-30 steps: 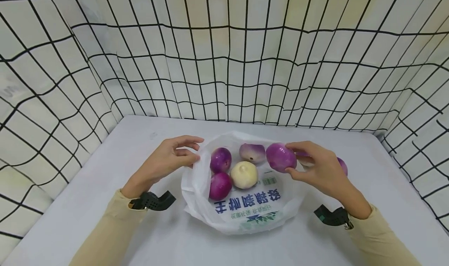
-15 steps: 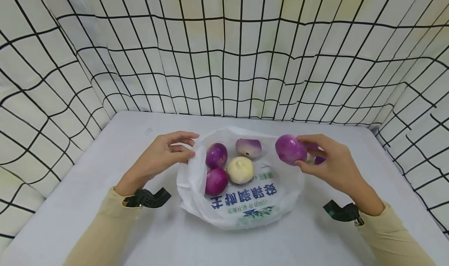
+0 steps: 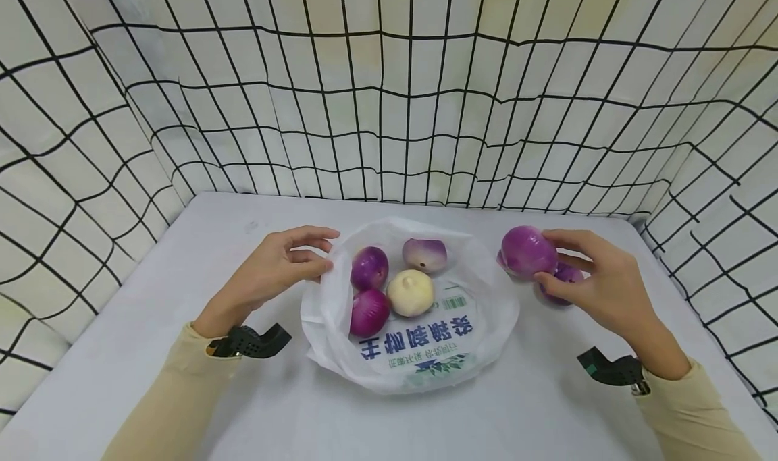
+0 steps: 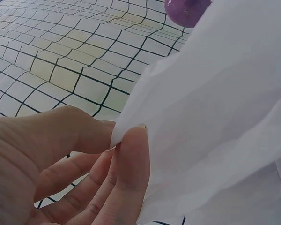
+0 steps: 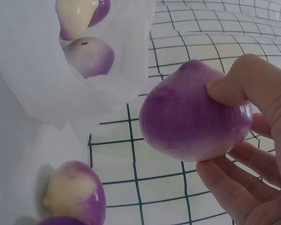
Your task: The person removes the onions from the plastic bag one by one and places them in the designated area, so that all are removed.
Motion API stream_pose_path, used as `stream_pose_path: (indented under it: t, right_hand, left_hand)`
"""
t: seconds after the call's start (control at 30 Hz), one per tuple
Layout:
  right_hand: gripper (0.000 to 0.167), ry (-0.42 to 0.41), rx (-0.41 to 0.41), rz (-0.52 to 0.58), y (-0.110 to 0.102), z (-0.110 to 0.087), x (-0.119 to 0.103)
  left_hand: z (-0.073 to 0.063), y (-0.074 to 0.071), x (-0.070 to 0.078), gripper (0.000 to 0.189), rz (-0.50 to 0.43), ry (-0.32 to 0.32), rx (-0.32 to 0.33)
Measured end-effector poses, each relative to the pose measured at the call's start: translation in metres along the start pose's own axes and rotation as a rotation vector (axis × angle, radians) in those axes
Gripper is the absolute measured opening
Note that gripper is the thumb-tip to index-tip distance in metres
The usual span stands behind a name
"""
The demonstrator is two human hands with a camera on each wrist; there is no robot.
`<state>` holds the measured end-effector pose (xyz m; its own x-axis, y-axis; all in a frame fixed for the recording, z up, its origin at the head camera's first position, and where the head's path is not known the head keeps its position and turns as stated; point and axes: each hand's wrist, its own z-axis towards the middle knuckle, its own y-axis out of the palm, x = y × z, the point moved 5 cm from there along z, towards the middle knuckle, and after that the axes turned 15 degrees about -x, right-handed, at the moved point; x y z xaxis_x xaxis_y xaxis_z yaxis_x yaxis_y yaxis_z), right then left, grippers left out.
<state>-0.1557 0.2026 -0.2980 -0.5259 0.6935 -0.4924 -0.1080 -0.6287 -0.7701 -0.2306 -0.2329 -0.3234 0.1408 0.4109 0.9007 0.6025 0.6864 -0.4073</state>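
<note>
A white plastic bag (image 3: 495,336) with blue printing lies with its mouth spread wide on the table. Its left rim is pinched between thumb and forefinger of my left hand (image 3: 276,272), as the left wrist view also shows at the bag's thin film (image 4: 201,108). Inside are two purple onions (image 3: 370,312), a pale yellowish onion (image 3: 410,292) and a white-and-purple onion (image 3: 425,255). To the right of the bag, my right hand (image 3: 608,282) grips a purple onion (image 5: 187,117) between thumb and fingers, raised over the table.
Beneath and behind the held onion, other onions lie on the table; the right wrist view shows a yellow-and-purple onion (image 5: 77,192) and part of a purple onion (image 5: 61,221). A black grid net (image 3: 395,93) over pale sheeting walls the white table (image 3: 255,407) at back and sides.
My right hand has carried the purple onion rightward, from over the bag's right part to beyond its rim. The left hand keeps its pinch on the bag.
</note>
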Motion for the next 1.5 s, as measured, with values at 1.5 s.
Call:
stream_pose_path:
  t: [1.5]
  right_hand:
    - [0.069,0.186,0.137,-0.033,-0.041,-0.032,0.058]
  left_hand:
    - [0.001,-0.001,-0.003,0.056,0.072,-0.040,0.013]
